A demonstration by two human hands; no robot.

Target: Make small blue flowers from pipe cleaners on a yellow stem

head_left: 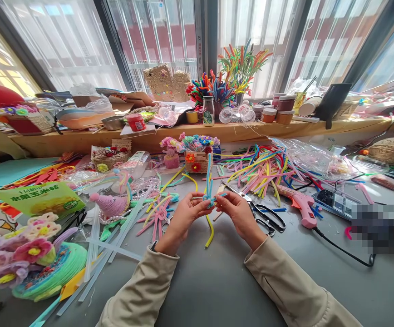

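Note:
Near the middle of the view, a light blue pipe cleaner piece (pixel 209 200) is twisted into a small knot with strands standing up. My left hand (pixel 186 218) pinches its left side. From the right, my right hand (pixel 239 213) closes its fingertips on a short blue end of the same piece. Below the hands a yellow pipe cleaner (pixel 210 234) lies on the grey table (pixel 214 286). Black-handled scissors (pixel 270 220) lie just right of my right hand.
A pink glue gun (pixel 299 204) with a black cable and a phone (pixel 335 203) lie to the right. Behind is a heap of coloured pipe cleaners (pixel 265 170). Clear glue sticks (pixel 96 245), pipe cleaner flowers (pixel 33 250) and a green packet (pixel 40 198) are at left.

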